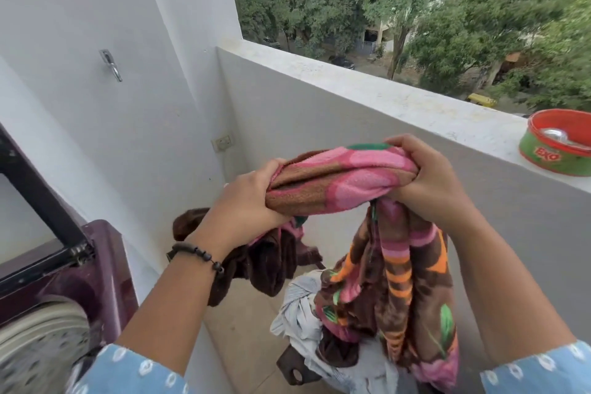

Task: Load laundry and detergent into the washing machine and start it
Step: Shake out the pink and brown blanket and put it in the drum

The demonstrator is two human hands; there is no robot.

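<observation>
— How are the hands placed?

— Both forearms are raised in front of the body. A bunched floral towel [343,181], pink, brown and orange, is gripped at its left end by the left hand [246,205], whose fingers are curled round the roll. The other end is clamped by the right hand [425,182], knuckles turned up and fingers wrapped over the cloth. A beaded bracelet [200,256] is worn on the left wrist, and blue patterned sleeves are seen at both elbows.

— And the rest of the towel?

— A stretch is held nearly level between the two hands; from under the right hand a long part hangs down, and a darker brown part droops below the left hand.

— Where is the laundry kept?

— A pile of pale clothes [303,313] is seen below the hanging towel, in a dark basket [292,368] on the balcony floor.

— And the washing machine?

— The maroon top-loading washing machine [96,275] is found at the lower left, its lid [35,189] raised and part of its drum [38,342] visible.

— Anything on the parapet?

— A red and green Exo tub [558,150] is set on the ledge [383,99] at the right, with a spoon [558,136] lying inside it.
</observation>
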